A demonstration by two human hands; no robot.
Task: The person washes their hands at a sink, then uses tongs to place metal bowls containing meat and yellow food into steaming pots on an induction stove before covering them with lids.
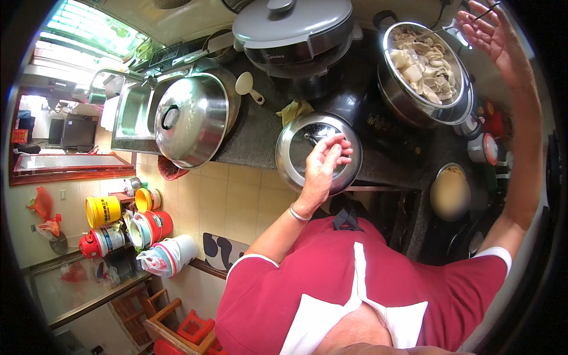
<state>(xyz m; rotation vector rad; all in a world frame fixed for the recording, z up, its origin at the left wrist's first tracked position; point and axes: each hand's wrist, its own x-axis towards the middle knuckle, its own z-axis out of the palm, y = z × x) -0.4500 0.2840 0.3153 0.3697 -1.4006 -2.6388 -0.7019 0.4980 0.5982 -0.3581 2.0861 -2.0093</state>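
My left hand [326, 160] is over a steel-rimmed glass lid [290, 166], its fingers loosely curled near the black lid handle [313, 140]. The hand partly covers that handle, so contact between them is unclear. At the upper right, my raised right hand [492, 37] has a thin rod-like utensil [483, 14] across its fingers, palm facing me. The utensil slants toward a steel basin [460, 84] heaped with pale, cut pieces of food [426, 71]. The basin sits over a larger steel pot [401, 104]. Beside the lid lies a crumpled yellowish cloth [295, 111].
A large Midea electric cooker [293, 49] stands at the back. To the left, a domed steel lid [195, 120] overhangs the dark countertop [259, 133], near a white spoon [248, 86] and sink [135, 108]. Buckets [155, 226] stack at lower left; a blurred round container [449, 193] is right.
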